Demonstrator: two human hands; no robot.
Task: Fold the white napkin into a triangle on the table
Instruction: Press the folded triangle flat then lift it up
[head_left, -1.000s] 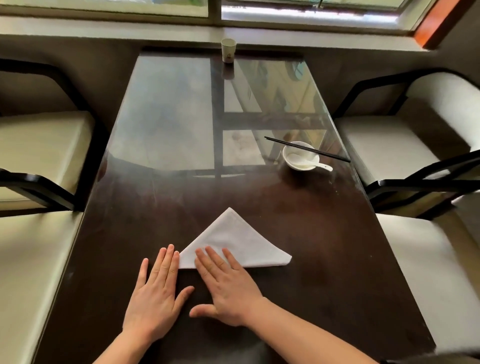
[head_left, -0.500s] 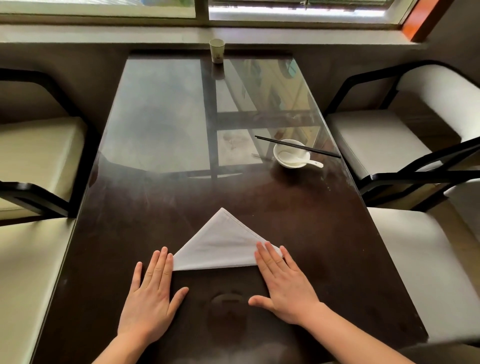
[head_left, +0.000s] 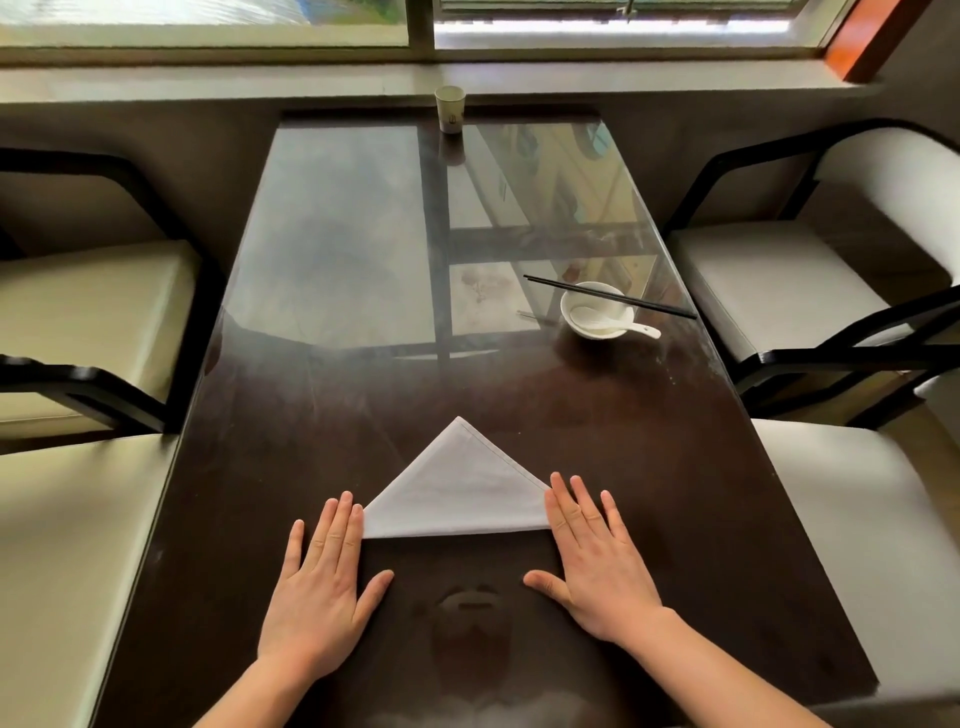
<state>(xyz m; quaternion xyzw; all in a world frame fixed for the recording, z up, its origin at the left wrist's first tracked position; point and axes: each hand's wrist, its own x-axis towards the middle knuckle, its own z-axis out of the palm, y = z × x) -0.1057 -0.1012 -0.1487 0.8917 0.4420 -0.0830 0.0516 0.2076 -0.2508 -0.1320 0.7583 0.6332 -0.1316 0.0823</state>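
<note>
Head view shows your left hand (head_left: 318, 597) and right hand (head_left: 597, 561) flat, fingers spread, gripping nothing, pinning the two base corners of the white napkin (head_left: 460, 499) so its triangle lies creased on the desk (head_left: 649, 467).

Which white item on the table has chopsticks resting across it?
The white bowl at the table's right edge: black chopsticks lie across its rim and a white spoon sits inside. The paper cup and white napkin carry nothing.
</note>
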